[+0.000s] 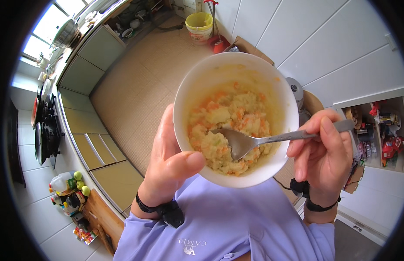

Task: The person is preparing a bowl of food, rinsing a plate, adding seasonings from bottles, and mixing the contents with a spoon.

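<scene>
A white bowl [290, 98] is held up in front of my chest, tilted so that its inside shows. In it lies a pale mash with orange bits [228, 115], gathered toward the lower left. My left hand [167, 161] grips the bowl's left side, thumb against the outer wall and the other fingers hidden behind it. With my right hand [324, 152] I pinch the handle of a metal spoon [274, 138] between thumb and fingers. The spoon's head rests in the mash, and its handle crosses the bowl's right rim.
On the left runs a counter with a stove [47, 130], bottles [69, 185] and a wooden cutting board [102, 213]. A bucket with a yellow liner [199, 21] stands on the floor ahead. To the right, an open cabinet [372, 130] holds packages.
</scene>
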A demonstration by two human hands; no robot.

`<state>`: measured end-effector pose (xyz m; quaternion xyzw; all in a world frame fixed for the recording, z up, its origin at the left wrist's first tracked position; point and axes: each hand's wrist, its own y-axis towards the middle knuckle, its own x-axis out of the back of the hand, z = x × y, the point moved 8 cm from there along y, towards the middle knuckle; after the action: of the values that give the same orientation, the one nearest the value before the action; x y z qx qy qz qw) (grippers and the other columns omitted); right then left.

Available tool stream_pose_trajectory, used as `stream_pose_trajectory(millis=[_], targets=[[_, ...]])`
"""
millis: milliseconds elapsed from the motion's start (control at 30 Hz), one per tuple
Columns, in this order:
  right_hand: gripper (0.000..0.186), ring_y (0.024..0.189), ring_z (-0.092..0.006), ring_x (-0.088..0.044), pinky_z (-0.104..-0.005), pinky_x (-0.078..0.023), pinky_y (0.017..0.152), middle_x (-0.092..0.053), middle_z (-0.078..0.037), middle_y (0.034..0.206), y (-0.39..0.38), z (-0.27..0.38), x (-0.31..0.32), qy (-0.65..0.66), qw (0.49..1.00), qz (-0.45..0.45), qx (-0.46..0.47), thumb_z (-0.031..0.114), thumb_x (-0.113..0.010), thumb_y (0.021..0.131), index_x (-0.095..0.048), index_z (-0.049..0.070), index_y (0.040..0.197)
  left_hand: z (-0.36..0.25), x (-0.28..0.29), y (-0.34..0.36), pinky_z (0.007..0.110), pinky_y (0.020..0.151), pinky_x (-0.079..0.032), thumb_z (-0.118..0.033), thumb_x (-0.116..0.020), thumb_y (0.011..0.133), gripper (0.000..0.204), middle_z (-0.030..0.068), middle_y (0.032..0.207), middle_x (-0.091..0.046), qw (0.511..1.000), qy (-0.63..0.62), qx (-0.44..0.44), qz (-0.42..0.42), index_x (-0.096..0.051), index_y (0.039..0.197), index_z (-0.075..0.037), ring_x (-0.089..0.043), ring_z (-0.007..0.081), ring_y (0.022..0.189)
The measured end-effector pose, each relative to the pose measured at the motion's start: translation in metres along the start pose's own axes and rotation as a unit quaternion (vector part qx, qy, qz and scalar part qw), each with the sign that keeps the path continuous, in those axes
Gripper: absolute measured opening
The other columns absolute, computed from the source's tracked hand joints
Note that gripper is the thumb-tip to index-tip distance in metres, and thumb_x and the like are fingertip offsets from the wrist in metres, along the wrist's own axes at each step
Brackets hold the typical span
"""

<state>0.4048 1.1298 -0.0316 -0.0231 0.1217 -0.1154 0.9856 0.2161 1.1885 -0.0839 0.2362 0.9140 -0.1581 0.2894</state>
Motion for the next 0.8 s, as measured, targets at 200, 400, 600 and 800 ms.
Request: stream_pose_trajectory(millis=[200, 400, 600, 800], targets=[[0.032, 0.037, -0.0188, -0.054, -0.0241, -0.043, 0.033, -0.061, -0.023, 0.069, 0.009, 0.013, 0.021, 0.071, 0.995, -0.05, 0.042, 0.024, -0.034, 0.097, -0.048, -0.004, 0.092, 0.0, -0.007, 0.0, 0.037, 0.1, -0.034, -0.029, -0.073, 0.064, 0.092, 0.0149, 0.132, -0.038, 1.0, -0.008, 0.018, -0.013, -0.023, 0.135, 0.001, -0.04, 0.0243, 0.121], [0.033, 0.03, -0.0175, -0.045, -0.0202, -0.038, 0.029, -0.058, -0.023, 0.066, 0.006, 0.048, 0.027, 0.075, 0.987, -0.051, 0.13, 0.024, -0.03, 0.098, -0.047, -0.003, 0.092, 0.003, -0.005, -0.005, 0.034, 0.101, -0.031, -0.03, -0.071, 0.062, 0.093, 0.0142, 0.132, -0.038, 0.998, -0.061, 0.021, -0.013, -0.025, 0.136, 0.001, -0.039, 0.0243, 0.123], [0.025, 0.03, -0.0191, -0.046, -0.0209, -0.037, 0.025, -0.051, -0.02, 0.065, 0.004, 0.07, 0.021, 0.106, 0.979, 0.107, 0.136, 0.02, -0.023, 0.099, -0.038, 0.001, 0.091, -0.002, -0.005, -0.014, 0.035, 0.1, -0.031, -0.023, -0.073, 0.055, 0.094, 0.0159, 0.129, -0.04, 0.994, -0.087, 0.036, 0.061, -0.026, 0.133, 0.003, -0.039, 0.0244, 0.121], [0.019, 0.033, -0.0245, -0.053, -0.0262, -0.042, 0.025, -0.049, -0.021, 0.06, -0.004, 0.097, 0.008, 0.18, 0.957, 0.194, 0.116, 0.012, -0.025, 0.097, -0.033, 0.0, 0.086, -0.016, -0.024, -0.035, 0.035, 0.1, -0.03, -0.02, -0.074, 0.052, 0.096, 0.0166, 0.128, -0.041, 0.975, -0.134, 0.082, 0.16, -0.027, 0.132, 0.004, -0.039, 0.0245, 0.12]])
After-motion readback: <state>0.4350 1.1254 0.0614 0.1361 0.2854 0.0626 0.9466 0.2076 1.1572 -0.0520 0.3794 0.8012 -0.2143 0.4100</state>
